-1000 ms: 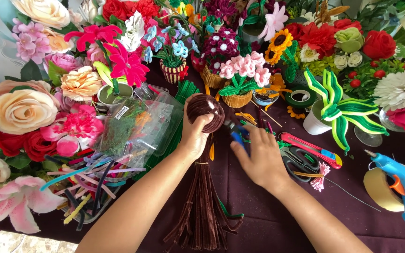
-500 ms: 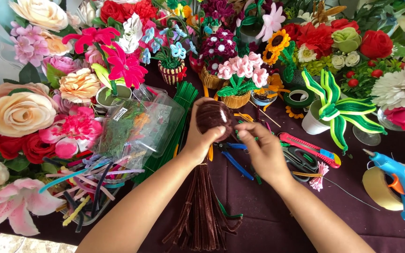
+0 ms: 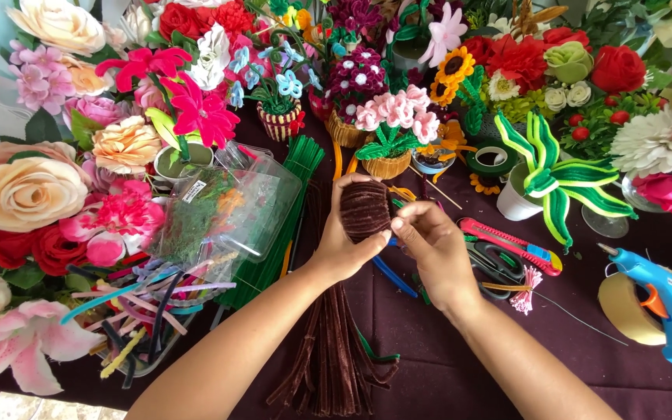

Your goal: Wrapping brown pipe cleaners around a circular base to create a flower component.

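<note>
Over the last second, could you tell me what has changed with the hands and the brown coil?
The right hand has come back from the tools and now pinches the brown coil at its edge. The left hand still cups the coil, now turned side-on. The brown stem bundle and blue glue gun have not moved.

The right hand [image 3: 435,250] has moved up from the table to the brown coiled pipe-cleaner disc [image 3: 364,208] at frame centre; the left hand [image 3: 347,233] apparently turned it face-on.
</note>
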